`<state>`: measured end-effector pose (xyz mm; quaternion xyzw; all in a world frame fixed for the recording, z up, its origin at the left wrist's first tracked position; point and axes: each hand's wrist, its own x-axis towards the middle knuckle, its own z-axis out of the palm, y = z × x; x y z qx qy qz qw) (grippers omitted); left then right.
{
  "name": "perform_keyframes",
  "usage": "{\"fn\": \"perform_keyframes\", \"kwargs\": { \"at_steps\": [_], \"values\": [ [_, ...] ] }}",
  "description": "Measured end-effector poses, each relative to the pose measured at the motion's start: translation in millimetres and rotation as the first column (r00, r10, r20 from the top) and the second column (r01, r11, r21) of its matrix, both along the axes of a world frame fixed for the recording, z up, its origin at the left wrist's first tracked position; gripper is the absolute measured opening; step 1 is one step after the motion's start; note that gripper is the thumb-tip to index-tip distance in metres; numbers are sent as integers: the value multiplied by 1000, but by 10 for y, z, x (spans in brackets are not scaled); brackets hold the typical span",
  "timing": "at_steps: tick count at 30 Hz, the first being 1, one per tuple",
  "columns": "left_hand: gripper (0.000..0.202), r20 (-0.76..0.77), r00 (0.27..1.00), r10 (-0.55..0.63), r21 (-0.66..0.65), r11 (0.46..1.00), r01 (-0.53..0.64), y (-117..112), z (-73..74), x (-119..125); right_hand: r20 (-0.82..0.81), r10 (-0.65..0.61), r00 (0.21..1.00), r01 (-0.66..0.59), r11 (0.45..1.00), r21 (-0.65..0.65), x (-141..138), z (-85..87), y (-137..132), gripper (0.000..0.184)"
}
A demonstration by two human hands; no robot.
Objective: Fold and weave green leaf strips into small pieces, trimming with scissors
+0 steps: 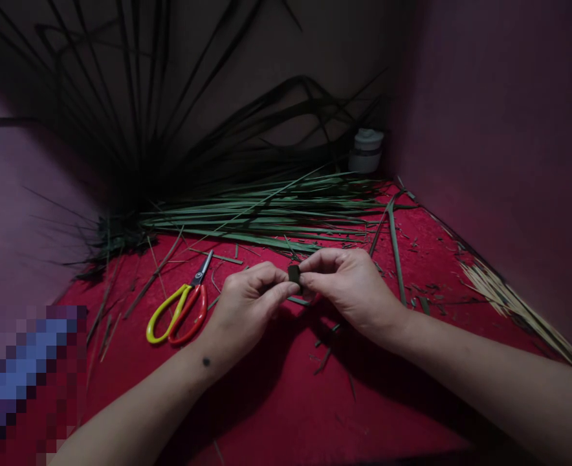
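Observation:
Between my two hands is a small dark green piece of folded leaf strip (294, 274). My left hand (252, 298) pinches its near left side with thumb and forefinger. From the right, my right hand (356, 285) grips the same piece between thumb and fingertips. Both hands hover over the red surface (276, 414), and the fingers partly hide the leaf piece. A pair of scissors (189, 304) with one yellow and one red handle lies to the left of my left hand, blades pointing away.
Long green leaf blades (266, 213) lie across the back, with dark fronds (145, 84) rising behind them. A white lidded container (365, 150) stands at the back right. Pale thin sticks (509, 301) lie along the right wall (499, 162). Leaf scraps are scattered about.

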<state>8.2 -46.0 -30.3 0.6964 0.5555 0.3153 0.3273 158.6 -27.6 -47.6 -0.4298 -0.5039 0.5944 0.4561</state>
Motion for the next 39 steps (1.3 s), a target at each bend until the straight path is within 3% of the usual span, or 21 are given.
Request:
{"fn": "perform_keyframes", "kwargs": {
  "at_steps": [10,17,23,27,39],
  "values": [
    [19,86,993,77,-143,988,-64,6,39,0,30,48,998,-49,999,18,14,-25,-7,11],
    [24,77,995,70,-128,990,-60,3,44,8,-16,37,999,-37,998,57,-8,-52,-37,8],
    [24,63,998,13,-90,996,-7,1,36,-11,-154,55,987,-67,995,-78,-9,-85,-32,21],
    [22,90,996,15,-130,992,-4,9,15,-17,-141,82,987,-101,985,-138,1,-91,-28,28],
    [24,102,991,81,-215,975,-57,6,18,10,-10,65,998,-65,996,-60,-15,-68,-54,12]
  ]
}}
